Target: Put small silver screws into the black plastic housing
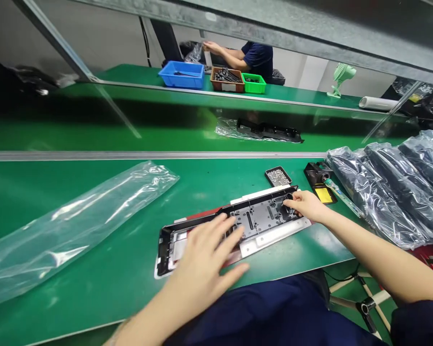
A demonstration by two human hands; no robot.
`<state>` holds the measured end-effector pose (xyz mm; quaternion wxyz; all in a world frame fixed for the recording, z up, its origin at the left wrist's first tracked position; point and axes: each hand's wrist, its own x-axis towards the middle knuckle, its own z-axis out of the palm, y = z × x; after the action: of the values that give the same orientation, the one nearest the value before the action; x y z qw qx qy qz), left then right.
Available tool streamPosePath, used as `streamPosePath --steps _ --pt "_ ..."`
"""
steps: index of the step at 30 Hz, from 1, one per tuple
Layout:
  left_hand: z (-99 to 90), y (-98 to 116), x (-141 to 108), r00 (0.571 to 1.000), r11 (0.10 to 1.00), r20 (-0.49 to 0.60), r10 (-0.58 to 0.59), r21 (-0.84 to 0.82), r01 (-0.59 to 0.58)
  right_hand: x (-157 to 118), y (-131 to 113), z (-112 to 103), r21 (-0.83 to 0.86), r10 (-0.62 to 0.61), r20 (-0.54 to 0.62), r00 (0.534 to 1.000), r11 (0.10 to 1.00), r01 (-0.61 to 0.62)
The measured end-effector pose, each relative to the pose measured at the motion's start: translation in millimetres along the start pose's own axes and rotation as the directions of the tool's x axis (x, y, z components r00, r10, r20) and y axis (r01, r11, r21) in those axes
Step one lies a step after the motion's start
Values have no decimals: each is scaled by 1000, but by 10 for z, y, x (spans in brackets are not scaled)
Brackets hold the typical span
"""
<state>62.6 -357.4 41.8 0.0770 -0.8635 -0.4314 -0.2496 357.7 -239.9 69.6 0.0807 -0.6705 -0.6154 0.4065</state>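
A long black plastic housing (260,218) lies open side up on the bench, slightly tilted in view, in a white and red fixture (279,236). My left hand (211,252) is over its left half with the fingers spread, holding nothing; whether the fingertips touch the housing I cannot tell. At the housing's right end my right hand (308,205) has thumb and fingers pinched on a small black part (287,203), partly hidden by the fingertips. Just behind the housing sits a small black tray (278,177) of tiny silvery pieces.
A soldering iron (342,196) rests in its black stand (314,175) on the right, beside several bagged dark parts (386,197). A clear plastic bag (79,230) lies at left. Behind are another black part (270,130), blue (183,76), brown and green bins, and a co-worker (254,58).
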Motion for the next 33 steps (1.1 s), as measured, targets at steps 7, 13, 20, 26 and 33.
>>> streamPosePath --steps 7,13,20,26,33 --pt "388 162 132 976 976 88 199 67 -205 -233 179 136 -71 4 -44 999 997 -7" --pt "429 37 110 977 980 123 174 77 -185 -177 -102 -185 -322 -52 -242 969 946 -30" --pt "500 97 189 978 980 157 140 121 -160 816 -515 -212 -539 -197 -53 979 831 138" --pt "519 132 112 983 981 153 103 147 -126 1130 -539 -61 -646 -146 88 985 745 168" --pt "475 186 -38 995 987 41 91 126 -96 1093 -522 -42 -679 -192 139 971 695 235"
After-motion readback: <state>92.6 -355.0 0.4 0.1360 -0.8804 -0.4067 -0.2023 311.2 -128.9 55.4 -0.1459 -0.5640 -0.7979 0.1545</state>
